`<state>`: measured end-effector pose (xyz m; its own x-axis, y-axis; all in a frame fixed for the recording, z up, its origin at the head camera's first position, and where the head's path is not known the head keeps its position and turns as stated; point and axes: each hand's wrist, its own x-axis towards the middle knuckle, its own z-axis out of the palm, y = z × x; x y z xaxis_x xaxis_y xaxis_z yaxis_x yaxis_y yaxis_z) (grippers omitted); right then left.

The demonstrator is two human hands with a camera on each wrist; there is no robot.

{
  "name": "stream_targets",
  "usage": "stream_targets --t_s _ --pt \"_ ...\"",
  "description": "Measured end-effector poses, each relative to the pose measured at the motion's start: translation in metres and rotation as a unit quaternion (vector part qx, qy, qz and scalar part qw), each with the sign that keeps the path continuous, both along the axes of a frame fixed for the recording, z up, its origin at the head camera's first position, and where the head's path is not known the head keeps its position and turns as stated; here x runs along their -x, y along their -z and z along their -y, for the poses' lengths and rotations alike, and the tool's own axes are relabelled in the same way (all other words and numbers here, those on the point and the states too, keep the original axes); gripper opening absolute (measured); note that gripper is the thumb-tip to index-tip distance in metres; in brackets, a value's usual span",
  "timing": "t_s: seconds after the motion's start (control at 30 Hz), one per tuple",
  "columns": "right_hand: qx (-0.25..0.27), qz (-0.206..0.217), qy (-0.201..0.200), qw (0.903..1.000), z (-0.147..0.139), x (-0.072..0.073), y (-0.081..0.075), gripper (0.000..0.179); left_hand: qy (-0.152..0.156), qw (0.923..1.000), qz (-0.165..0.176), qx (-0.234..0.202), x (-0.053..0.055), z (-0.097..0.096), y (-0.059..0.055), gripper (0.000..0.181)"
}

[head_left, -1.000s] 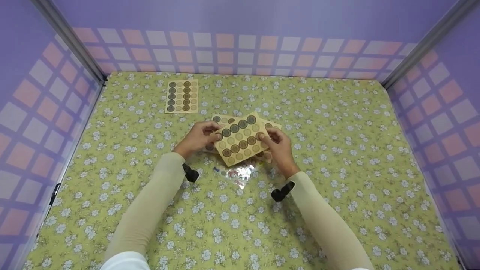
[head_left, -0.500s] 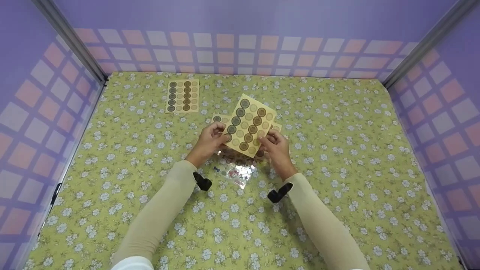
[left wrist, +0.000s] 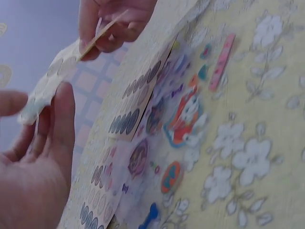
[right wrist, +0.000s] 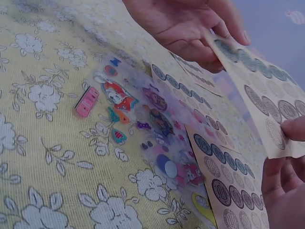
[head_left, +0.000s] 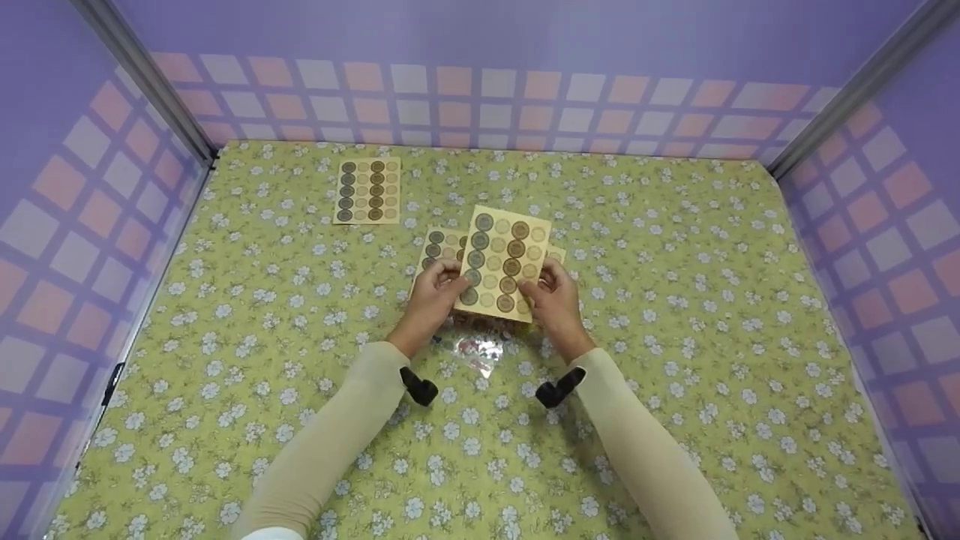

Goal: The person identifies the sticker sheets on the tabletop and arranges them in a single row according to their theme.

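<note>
A cream sticker sheet (head_left: 498, 262) with rows of round dark, brown and pale seals is held up over the table, tilted slightly. My left hand (head_left: 435, 300) pinches its lower left edge between thumb and fingers. At the lower right edge my right hand (head_left: 556, 298) pinches it the same way. Beneath lie more seal sheets (head_left: 436, 247), partly hidden by the held one. Under and in front of them is a clear plastic sheet (head_left: 478, 352) of colourful cartoon stickers, among them a pink bar sticker (right wrist: 86, 101) and a red-and-white character sticker (left wrist: 188, 114).
Another seal sheet (head_left: 367, 191) lies flat at the back left of the table. A yellow flowered cloth (head_left: 712, 337) covers the tabletop. Purple panels with pink and white squares (head_left: 495, 82) enclose the back and both sides.
The held sticker sheet has turned from a slanted sideways position to nearly upright. My left hand has shifted right and nearer me along its edge; my right hand has stayed almost in place.
</note>
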<state>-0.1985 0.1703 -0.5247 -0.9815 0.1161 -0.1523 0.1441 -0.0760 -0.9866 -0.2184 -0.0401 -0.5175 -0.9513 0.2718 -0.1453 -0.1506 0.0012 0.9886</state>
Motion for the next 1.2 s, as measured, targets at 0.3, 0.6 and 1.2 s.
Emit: stream_targets --t_s 0.3,0.6,1.2 --pt "-0.042 0.011 -0.101 0.994 -0.001 -0.005 0.002 0.037 -0.089 0.9911 -0.015 0.098 0.005 -0.002 -0.002 0.029" --pt "-0.047 0.021 -0.14 0.9888 0.0 -0.007 0.001 0.043 -0.139 0.9795 -0.107 0.099 0.011 -0.002 -0.006 0.018" --pt "0.009 0.0 0.005 0.9999 -0.004 -0.007 -0.007 0.034 -0.018 0.9989 -0.038 0.019 -0.014 -0.007 -0.002 0.045"
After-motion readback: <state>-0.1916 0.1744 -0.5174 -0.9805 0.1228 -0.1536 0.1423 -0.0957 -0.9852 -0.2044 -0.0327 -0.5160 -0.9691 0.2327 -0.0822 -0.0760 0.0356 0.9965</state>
